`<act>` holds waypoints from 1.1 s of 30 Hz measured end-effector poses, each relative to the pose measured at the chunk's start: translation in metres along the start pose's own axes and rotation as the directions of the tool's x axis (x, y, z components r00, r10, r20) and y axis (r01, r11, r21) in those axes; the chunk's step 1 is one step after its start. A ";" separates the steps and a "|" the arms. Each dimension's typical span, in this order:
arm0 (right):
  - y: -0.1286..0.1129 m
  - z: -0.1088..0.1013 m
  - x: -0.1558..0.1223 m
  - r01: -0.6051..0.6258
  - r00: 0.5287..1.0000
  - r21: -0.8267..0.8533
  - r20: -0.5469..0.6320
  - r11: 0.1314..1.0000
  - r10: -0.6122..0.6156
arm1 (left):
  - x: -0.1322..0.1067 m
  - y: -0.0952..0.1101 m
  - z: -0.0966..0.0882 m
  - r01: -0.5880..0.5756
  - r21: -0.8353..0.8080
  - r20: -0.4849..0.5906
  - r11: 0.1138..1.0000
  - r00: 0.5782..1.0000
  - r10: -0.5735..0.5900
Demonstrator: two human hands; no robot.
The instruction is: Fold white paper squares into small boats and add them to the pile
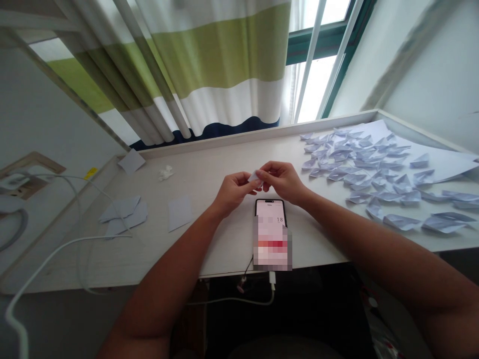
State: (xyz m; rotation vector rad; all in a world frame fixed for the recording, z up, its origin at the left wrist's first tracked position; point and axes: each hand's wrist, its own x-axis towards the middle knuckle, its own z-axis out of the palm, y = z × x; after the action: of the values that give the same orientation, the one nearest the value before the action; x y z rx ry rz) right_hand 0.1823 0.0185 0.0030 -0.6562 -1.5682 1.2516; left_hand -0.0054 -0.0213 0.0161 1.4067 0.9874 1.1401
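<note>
Both of my hands meet above the middle of the white desk (pixel 209 169), pinching one small folded piece of white paper (pixel 255 176) between them. My left hand (pixel 234 191) grips its left side with closed fingers. My right hand (pixel 285 180) holds the right side, fingers curled over it. Right beneath my hands a phone (pixel 270 219) lies flat with its screen lit, plugged into a white cable (pixel 239 300) at the desk's near edge.
Several folded paper boats (pixel 359 169) cover the desk's right side, on flat white sheets (pixel 449 162). Loose paper squares (pixel 179 212) and folded pieces (pixel 123 213) lie at the left, with a crumpled scrap (pixel 165 173). A striped curtain (pixel 209 60) hangs behind. A white cord (pixel 56 249) loops at left.
</note>
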 end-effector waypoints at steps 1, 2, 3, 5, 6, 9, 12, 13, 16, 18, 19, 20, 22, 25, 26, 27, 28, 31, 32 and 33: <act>0.000 0.000 0.000 -0.001 1.000 -0.003 0.004 1.000 0.001 | 0.000 0.000 0.000 0.001 0.001 0.006 1.000 1.000 -0.001; 0.000 -0.001 0.000 -0.008 1.000 -0.009 0.010 1.000 0.008 | 0.000 0.000 0.000 0.001 0.008 0.010 1.000 1.000 -0.001; 0.000 -0.001 0.000 -0.017 1.000 -0.020 0.020 1.000 0.017 | 0.000 0.001 -0.001 0.003 0.020 0.018 1.000 1.000 -0.003; 0.000 -0.001 0.000 -0.026 0.999 -0.055 0.042 0.998 0.029 | -0.001 0.001 -0.001 0.004 0.044 0.042 0.999 0.999 -0.006; -0.001 -0.001 0.000 -0.024 0.998 -0.074 0.049 0.997 0.028 | -0.001 0.001 -0.001 0.004 0.050 0.054 0.999 0.999 -0.007; -0.005 -0.002 0.000 -0.001 0.998 -0.096 0.058 0.995 0.006 | -0.001 0.001 -0.001 0.008 0.049 0.059 0.999 0.998 -0.011; -0.009 -0.002 0.000 0.023 0.999 -0.083 0.037 0.996 -0.020 | -0.002 0.001 0.002 0.023 0.040 0.048 0.999 0.999 -0.025; -0.010 -0.002 0.000 0.030 0.999 -0.084 0.021 0.996 -0.028 | -0.002 0.001 0.002 0.025 0.039 0.049 0.999 0.998 -0.027; -0.009 -0.003 0.001 0.035 0.999 -0.093 -0.033 0.995 -0.039 | -0.002 0.002 0.004 0.023 0.038 0.049 0.999 0.998 -0.025; -0.005 -0.004 0.003 0.027 0.997 -0.094 -0.066 0.995 -0.033 | -0.002 0.001 0.003 0.034 0.028 0.029 0.999 0.999 -0.034; -0.003 -0.005 0.004 0.021 0.996 -0.094 -0.083 0.995 -0.029 | -0.002 0.001 0.003 0.040 0.019 0.010 0.999 0.999 -0.040; 0.000 -0.005 0.004 0.017 0.994 -0.098 -0.104 0.995 -0.028 | -0.001 0.000 0.002 0.044 0.008 -0.015 0.999 0.999 -0.044; 0.002 -0.007 0.005 0.027 0.987 -0.141 -0.156 0.990 -0.049 | 0.000 -0.001 0.000 0.044 -0.019 -0.073 0.999 0.996 -0.045; 0.001 -0.006 0.003 0.122 0.964 -0.302 -0.191 0.945 -0.185 | 0.003 -0.003 -0.002 0.049 -0.085 -0.142 0.995 0.988 -0.061; -0.001 -0.006 0.002 0.176 0.957 -0.353 -0.158 0.919 -0.244 | 0.004 -0.003 -0.002 0.054 -0.116 -0.157 0.992 0.985 -0.072; -0.002 -0.005 0.001 0.232 0.951 -0.387 -0.104 0.892 -0.292 | 0.004 -0.003 -0.003 0.059 -0.149 -0.168 0.987 0.982 -0.084; -0.003 -0.005 0.001 0.280 0.945 -0.402 -0.043 0.872 -0.324 | 0.004 -0.003 -0.003 0.061 -0.180 -0.177 0.982 0.980 -0.094; -0.004 -0.003 0.000 0.336 0.939 -0.390 0.071 0.857 -0.336 | 0.003 0.001 -0.004 0.063 -0.229 -0.176 0.971 0.979 -0.105; -0.003 -0.003 0.000 0.332 0.942 -0.384 0.078 0.862 -0.328 | 0.003 0.002 -0.004 0.061 -0.226 -0.169 0.972 0.980 -0.101; -0.003 -0.004 0.000 0.326 0.944 -0.378 0.077 0.867 -0.321 | 0.002 0.003 -0.004 0.058 -0.216 -0.160 0.975 0.983 -0.094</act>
State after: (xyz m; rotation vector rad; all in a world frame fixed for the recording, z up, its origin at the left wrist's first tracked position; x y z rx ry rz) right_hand 0.1861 0.0191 0.0058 -0.5956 -1.8674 0.7009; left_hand -0.0091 -0.0188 0.0196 1.1081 0.9980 1.2834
